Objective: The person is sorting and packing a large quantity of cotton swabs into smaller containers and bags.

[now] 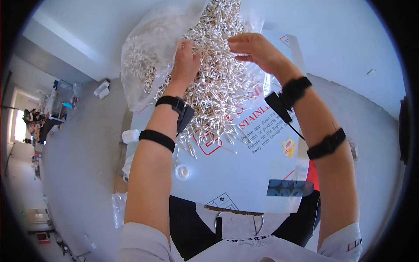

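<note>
Reaching into a heap of cotton swabs [214, 83] at the far end of the table [244, 174], the left hand [185, 61] curls its fingers down among the sticks, gripping a few, while the right hand [255, 48] pinches several between thumb and fingertips just above the pile. A clear plastic bag [144, 52] slumps open on the far left, spilling swabs. Nearer, a small white round lid [182, 171] sits alone; the table's near edge and right side leave room.

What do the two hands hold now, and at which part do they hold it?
The left hand rests in the pile of cotton swabs. The right hand pinches a few swabs at its fingertips; which part of them cannot be told.
</note>
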Motion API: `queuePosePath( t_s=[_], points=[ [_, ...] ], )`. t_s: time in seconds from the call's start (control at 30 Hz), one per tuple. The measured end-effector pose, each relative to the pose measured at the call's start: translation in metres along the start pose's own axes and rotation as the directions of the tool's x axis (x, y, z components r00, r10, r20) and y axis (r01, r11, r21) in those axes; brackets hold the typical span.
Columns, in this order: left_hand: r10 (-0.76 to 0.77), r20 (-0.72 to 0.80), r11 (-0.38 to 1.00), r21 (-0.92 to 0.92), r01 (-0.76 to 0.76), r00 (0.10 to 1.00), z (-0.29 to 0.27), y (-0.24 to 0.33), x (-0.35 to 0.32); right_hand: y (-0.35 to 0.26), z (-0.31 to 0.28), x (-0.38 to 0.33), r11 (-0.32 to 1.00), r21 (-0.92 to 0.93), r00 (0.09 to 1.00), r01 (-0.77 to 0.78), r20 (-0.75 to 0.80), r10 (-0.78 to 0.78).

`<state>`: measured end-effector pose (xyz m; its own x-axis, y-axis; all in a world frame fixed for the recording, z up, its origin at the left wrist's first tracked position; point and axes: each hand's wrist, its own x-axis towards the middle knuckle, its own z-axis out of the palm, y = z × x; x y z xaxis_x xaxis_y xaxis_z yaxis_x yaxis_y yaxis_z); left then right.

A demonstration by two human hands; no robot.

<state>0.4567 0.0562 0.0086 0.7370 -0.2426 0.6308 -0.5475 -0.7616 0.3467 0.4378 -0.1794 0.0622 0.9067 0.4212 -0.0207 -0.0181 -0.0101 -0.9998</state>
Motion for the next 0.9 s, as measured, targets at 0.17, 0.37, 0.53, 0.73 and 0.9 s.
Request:
queuePosePath(
  t_s=[0.17,0.37,0.53,0.73,0.9],
  points=[
    [-0.105,-0.217,0.953,0.256,0.161,0.971,0.028,-0.025,0.041,0.011,-0.003,0.010,0.989,0.041,0.986,0.142,0.078,-0.145],
    [-0.170,-0.121,0.761,0.614,0.208,0.978,0.016,-0.066,0.086,-0.055,0.015,0.057,0.984,0.007,0.984,0.175,0.004,-0.175],
    [-0.210,0.160,0.738,0.673,0.049,0.964,-0.017,-0.104,0.097,-0.039,0.020,0.032,0.989,0.107,0.990,0.103,0.082,-0.112],
    [-0.252,0.360,0.712,0.697,-0.080,0.898,-0.043,-0.190,0.070,0.045,-0.028,-0.143,0.910,0.124,0.919,-0.395,0.050,0.391],
    [-0.866,0.324,0.470,0.787,0.400,0.380,-0.062,-0.168,0.088,0.074,-0.063,-0.286,0.677,0.275,0.690,-0.683,-0.061,0.721]
  ],
)
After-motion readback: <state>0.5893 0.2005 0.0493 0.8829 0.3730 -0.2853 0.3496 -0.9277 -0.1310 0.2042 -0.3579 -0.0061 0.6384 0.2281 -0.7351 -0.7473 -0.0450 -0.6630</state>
